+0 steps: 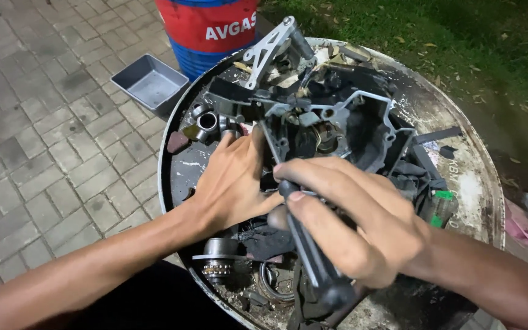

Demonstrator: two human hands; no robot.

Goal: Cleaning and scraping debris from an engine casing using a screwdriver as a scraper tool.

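Note:
A dark grey engine casing (349,122) lies on top of a round metal drum lid (478,183). My left hand (230,180) rests flat against the casing's near left edge, fingers spread over small parts. My right hand (349,226) is closed around the black handle of a tool (313,256) whose tip points into the casing near my left thumb. The tool's working end is hidden behind my fingers.
Loose parts cover the lid: a bearing with a gear (218,260), metal sleeves (207,121), a silver bracket (270,46), a black rag (270,241) and a small green-capped bottle (440,208). A grey plastic tray (151,82) and a red-and-blue barrel (209,30) stand on the paving behind.

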